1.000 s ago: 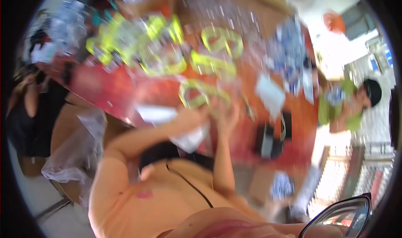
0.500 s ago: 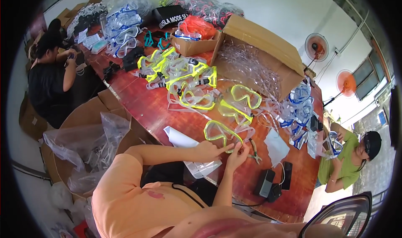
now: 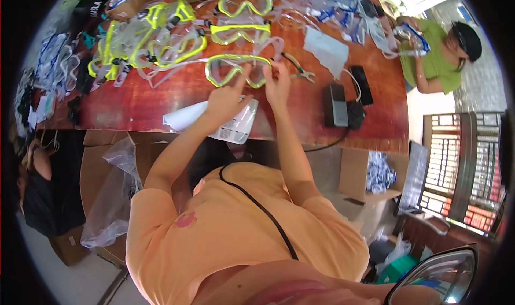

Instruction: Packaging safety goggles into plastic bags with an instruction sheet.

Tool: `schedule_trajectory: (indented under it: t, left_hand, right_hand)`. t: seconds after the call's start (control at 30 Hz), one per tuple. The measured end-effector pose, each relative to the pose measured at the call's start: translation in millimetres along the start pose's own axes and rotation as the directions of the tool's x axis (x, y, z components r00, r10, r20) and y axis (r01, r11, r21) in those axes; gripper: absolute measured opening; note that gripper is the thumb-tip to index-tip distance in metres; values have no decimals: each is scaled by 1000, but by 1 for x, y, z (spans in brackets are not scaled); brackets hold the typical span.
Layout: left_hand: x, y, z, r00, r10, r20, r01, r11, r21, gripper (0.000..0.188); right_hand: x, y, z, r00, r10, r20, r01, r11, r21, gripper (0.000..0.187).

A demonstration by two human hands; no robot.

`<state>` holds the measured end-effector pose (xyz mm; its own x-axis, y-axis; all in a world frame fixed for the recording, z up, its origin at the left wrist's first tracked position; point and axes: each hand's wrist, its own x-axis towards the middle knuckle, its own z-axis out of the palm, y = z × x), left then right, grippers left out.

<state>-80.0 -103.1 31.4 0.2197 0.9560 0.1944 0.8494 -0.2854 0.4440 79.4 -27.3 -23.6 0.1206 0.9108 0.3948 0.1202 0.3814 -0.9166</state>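
A diving mask (image 3: pixel 222 68) with a bright yellow frame and clear lens lies before me on the red table. My right hand (image 3: pixel 277 89) pinches the mask's right edge between thumb and fingers. Over its lower edge, near the nose part, reaches my left hand (image 3: pixel 226 100), index finger stretched out and thumb apart. Whether that fingertip presses on the mask, I cannot tell. Just beyond are two more yellow-framed masks, one (image 3: pixel 240 34) behind the other (image 3: pixel 245 5). Cutting pliers (image 3: pixel 300 72) with dark handles lie right of my right hand.
A heap of yellow masks (image 3: pixel 155 42) with clear straps lies left. A white printed sheet (image 3: pixel 185 114) is at the near edge. Rightward are a pale blue sheet (image 3: pixel 327 50), a grey box-shaped device (image 3: pixel 336 105) and a black phone (image 3: pixel 361 84). Beyond, a person in green (image 3: pixel 440 53) handles a blue mask.
My view has turned, so the table edge now runs nearly level. My left hand has drawn apart from my right, which stays at the mask's right edge.
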Motion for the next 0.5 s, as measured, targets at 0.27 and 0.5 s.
schedule_trajectory:
  t: [0.27,0.5]
  left_hand:
    - [-61,-96,-49,899,-358,-253,158,803,-574,32]
    - [-109,-136,-46,885,-431,-173,253,759,-600,26]
  right_hand:
    - [16,-30,-23,968,-187,166,221,950,-218,25]
    - [138,-121,-5,983,-96,154,78,989,124,24]
